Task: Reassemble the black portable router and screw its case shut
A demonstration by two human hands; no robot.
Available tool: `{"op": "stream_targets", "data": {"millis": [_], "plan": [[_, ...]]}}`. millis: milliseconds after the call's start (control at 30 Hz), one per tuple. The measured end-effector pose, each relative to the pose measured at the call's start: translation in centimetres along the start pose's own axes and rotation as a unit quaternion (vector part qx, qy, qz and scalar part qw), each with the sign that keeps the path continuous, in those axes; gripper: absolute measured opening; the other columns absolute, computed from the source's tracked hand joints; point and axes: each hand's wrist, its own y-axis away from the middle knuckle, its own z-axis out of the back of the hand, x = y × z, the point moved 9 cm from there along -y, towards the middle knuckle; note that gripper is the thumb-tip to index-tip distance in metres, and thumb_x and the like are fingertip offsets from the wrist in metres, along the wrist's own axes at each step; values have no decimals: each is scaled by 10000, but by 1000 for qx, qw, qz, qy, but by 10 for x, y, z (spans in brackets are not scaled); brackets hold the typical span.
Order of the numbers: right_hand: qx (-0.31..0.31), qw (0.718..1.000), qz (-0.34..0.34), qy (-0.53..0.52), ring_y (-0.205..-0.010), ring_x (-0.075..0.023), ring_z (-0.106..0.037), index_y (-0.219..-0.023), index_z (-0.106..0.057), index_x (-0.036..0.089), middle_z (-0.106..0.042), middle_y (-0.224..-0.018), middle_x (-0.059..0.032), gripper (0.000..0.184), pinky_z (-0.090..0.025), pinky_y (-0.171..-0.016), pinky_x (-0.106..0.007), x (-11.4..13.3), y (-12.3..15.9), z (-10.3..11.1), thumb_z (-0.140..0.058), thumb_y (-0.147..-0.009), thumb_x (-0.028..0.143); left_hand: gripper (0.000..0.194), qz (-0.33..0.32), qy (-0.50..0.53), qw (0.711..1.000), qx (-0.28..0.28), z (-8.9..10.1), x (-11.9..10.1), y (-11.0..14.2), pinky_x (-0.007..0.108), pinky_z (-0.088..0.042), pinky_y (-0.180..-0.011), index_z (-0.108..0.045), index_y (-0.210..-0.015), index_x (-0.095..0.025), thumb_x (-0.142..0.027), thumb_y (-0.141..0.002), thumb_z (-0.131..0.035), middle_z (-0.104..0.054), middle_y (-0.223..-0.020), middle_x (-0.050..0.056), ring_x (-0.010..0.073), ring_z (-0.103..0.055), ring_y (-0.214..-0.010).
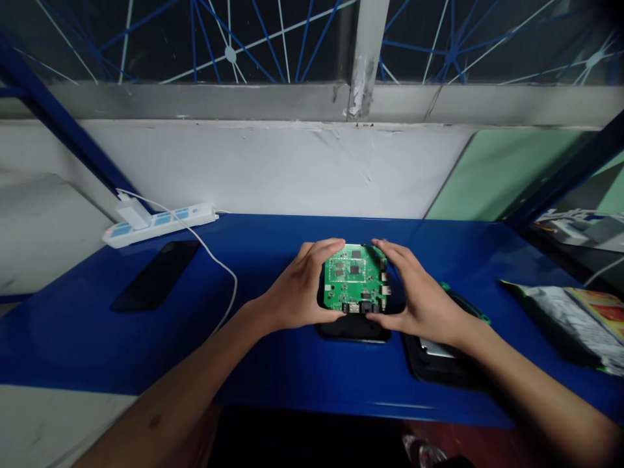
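Between my two hands is a green circuit board (pixel 347 289) with chips on its face and several ports along its right and near edges. My left hand (pixel 305 286) grips its left side, fingers at the far edge and thumb at the near edge. On the other side, my right hand (pixel 416 292) holds it the same way. A black plastic case part (pixel 353 329) lies under the board on the table. Beneath my right forearm is a black tray-like part (pixel 423 364) with a silver metal piece (pixel 437 349), partly hidden. A green-edged dark item (pixel 465 302) shows behind my right wrist.
The blue table (pixel 273 377) runs to a white wall. At the left are a black phone-like slab (pixel 155 276) and a white power strip (pixel 166 223) with a plugged-in charger and a white cable (pixel 221 260). A shiny packet (pixel 570 322) lies at the right.
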Motion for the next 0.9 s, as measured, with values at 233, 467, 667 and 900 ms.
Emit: {"op": "stream_targets", "data": {"millis": [233,467,667,900], "plan": [[-2,1000,6,9,-1453,-429,-406,-1623,-72,270,-373,-1591,-200,1123,-412,-1152,-699,1,-1,1,-782,-785,507,1100,-3,-8,1000,3,-1,0,0,653,-447,-1064,-168,-1539,-260,-274,-690,-866,-424,-1510,180,417,-457,-1362],[-2,1000,6,16,-1455,-425,-407,-1623,-58,276,-370,-1599,-185,1125,-415,-1154,-695,1,0,1,-779,-791,505,1102,-11,-18,1000,3,-1,-1,0,655,-453,-1051,-165,-1542,-257,-269,-691,-865,-433,-1502,180,426,-462,-1348],[-11,1000,9,19,-1421,-431,-443,-1624,-69,279,-411,-1561,-192,1127,-434,-1130,-703,4,0,4,-782,-783,511,1117,-18,-28,999,13,-3,-2,0,642,-450,-1058,-154,-1551,-260,-274,-695,-871,-408,-1509,198,425,-451,-1357],[-15,1000,7,25,-1399,-439,-461,-1626,-72,277,-429,-1543,-194,1154,-450,-1105,-711,5,0,4,-797,-760,513,1269,-14,-61,998,30,-7,0,1,685,-379,-1120,-81,-1585,-290,-409,-652,-933,-405,-1530,202,463,-413,-1395]]}}
